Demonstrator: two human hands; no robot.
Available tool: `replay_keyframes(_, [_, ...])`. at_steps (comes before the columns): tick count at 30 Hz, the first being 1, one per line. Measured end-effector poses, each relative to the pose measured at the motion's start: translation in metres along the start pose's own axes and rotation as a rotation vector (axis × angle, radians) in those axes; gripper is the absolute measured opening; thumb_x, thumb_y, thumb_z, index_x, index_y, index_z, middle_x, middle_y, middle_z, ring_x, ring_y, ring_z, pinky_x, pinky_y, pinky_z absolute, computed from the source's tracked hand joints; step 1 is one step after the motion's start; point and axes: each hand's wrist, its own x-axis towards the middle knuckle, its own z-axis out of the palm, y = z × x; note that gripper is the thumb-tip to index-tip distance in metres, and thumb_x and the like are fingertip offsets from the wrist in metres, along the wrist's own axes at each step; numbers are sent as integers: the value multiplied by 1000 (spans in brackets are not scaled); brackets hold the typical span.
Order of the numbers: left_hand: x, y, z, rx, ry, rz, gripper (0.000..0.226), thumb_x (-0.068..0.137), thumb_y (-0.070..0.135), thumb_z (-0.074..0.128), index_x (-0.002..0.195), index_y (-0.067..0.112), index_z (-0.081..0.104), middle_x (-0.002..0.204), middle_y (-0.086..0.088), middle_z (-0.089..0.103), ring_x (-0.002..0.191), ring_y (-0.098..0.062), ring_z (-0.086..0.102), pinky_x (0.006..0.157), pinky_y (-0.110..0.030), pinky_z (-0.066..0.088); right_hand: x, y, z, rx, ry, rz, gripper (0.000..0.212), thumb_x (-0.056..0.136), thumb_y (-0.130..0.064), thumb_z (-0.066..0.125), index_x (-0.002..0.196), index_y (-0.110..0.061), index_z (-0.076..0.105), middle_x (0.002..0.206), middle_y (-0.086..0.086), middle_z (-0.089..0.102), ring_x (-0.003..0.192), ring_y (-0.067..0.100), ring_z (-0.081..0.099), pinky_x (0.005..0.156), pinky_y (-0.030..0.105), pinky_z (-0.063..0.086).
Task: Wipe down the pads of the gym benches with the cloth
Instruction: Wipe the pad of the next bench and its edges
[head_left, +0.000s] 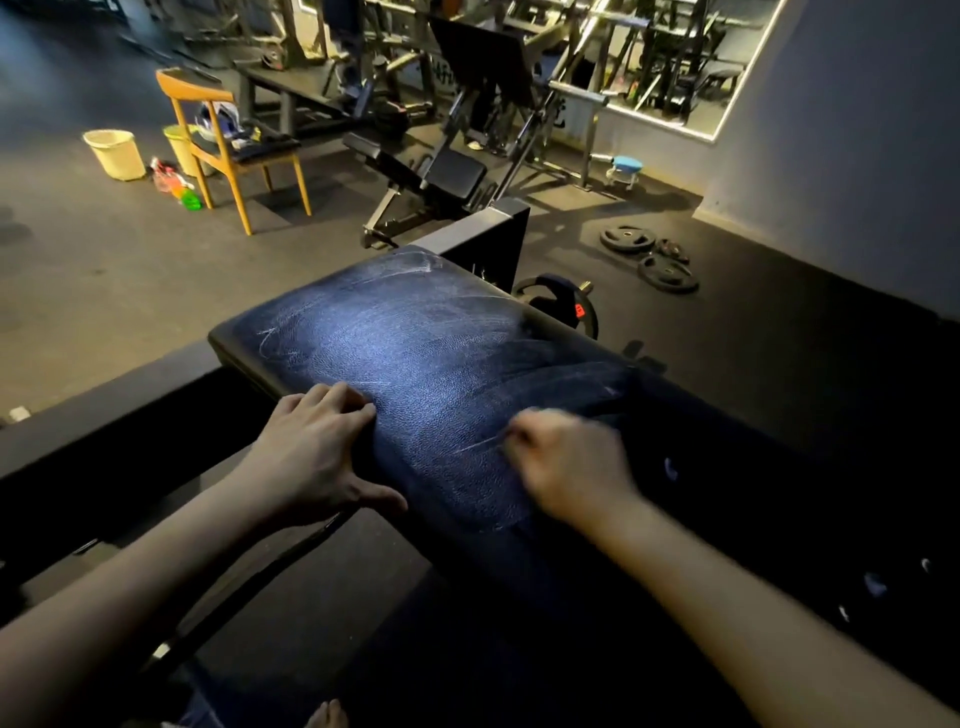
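Dim gym, black rubber floor (104, 270), 3 weight plates (667, 275) lying off to the right. Bench pad (415, 343) sits centre, dark, crossed by pale wipe streaks, heaviest at the far end. Left hand (317, 457) rests flat on the pad's near left edge, fingers straight, thumb splayed down the side. Right hand (566, 467) is blurred, fingers curled, apparently bunching the dark cloth (592, 400), which shows only as a fold beyond the knuckles. Risks, as judged: dark cloth on dark pad in poor light hides missed patches; streaks may dry as residue; the bracing hand could slip off the edge; plates underfoot when heading for the next bench (441, 176).
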Motion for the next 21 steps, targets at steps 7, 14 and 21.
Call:
replay_keyframes(7, [1,2,2,67,39,-10,128,40,109,25,132,29,63,131,8,55,128,-19,44,113,-39,29,78,65,-11,-160,22,466,22,100,-24,53,117,-13,61,118,16,68,108,37,66,84,38,50])
replay_keyframes(14, [-3,-2,7,60,55,-9,125,48,109,29,133,24,65,136,4,59,130,-24,48,112,-44,31,-24,-60,17,104,-29,-268,20,87,-42,59,89,-22,61,83,0,67,74,27,69,54,31,45])
replay_keyframes(21, [-4,3,8,10,67,-18,125,44,109,32,130,25,65,131,6,58,127,-21,46,113,-42,30,70,90,-21,-244,-5,462,24,102,-26,50,119,-13,60,119,16,67,109,35,65,88,41,50])
